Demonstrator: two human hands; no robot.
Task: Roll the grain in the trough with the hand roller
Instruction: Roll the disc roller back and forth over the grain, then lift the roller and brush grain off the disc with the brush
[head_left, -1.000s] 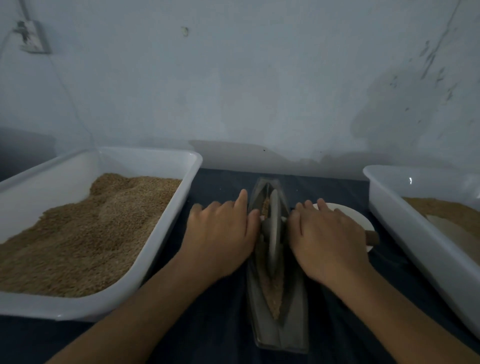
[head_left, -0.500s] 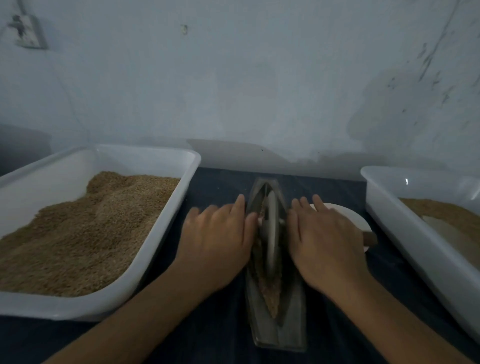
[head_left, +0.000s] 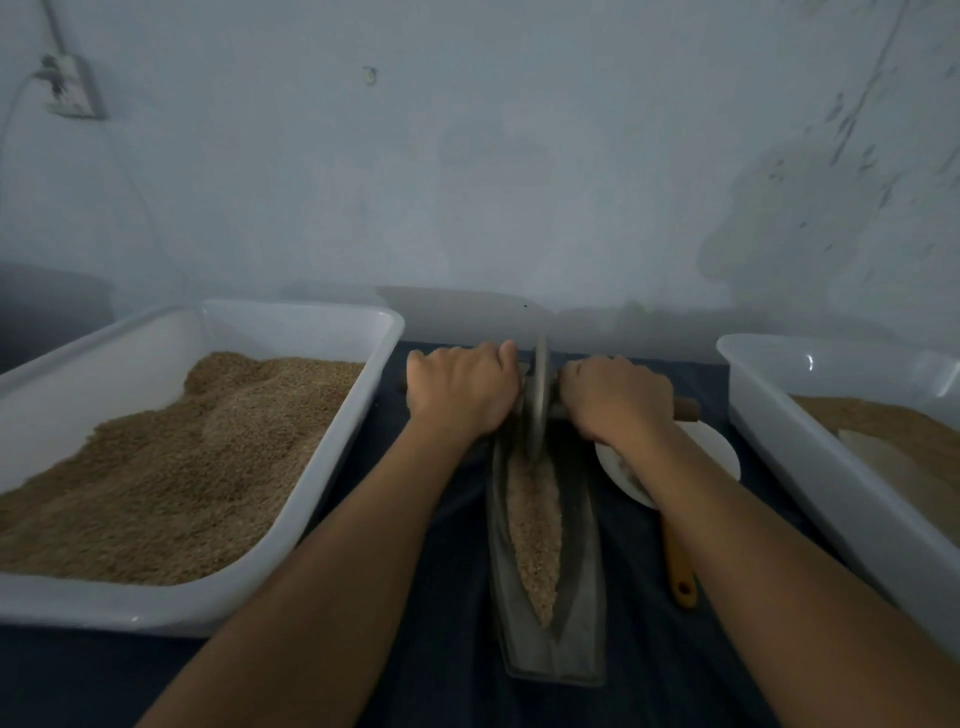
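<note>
Your left hand (head_left: 460, 387) and your right hand (head_left: 615, 397) both grip the axle of the roller (head_left: 537, 405), one hand on each side of the metal disc, with the fingers curled over the handle. A short dark end of the handle shows outside each hand. The disc stands upright on its edge at the far end of the trough (head_left: 576, 597), and both of your arms are stretched forward.

The trough is a long, narrow, boat-shaped metal vessel that lies on the dark surface (head_left: 447, 691) and points away from you. The grain (head_left: 535, 535) lies in a pale strip along the middle of the trough, from the disc back to the near tip.

On your left a white tray (head_left: 311, 467) holds a large heap of brown grain. On your right a second white tray (head_left: 810, 467) also holds some grain. Between the trough and the right tray a small white dish (head_left: 711, 457) sits partly under your right forearm, and a wooden handle (head_left: 680, 571) lies just near it on the surface.
</note>
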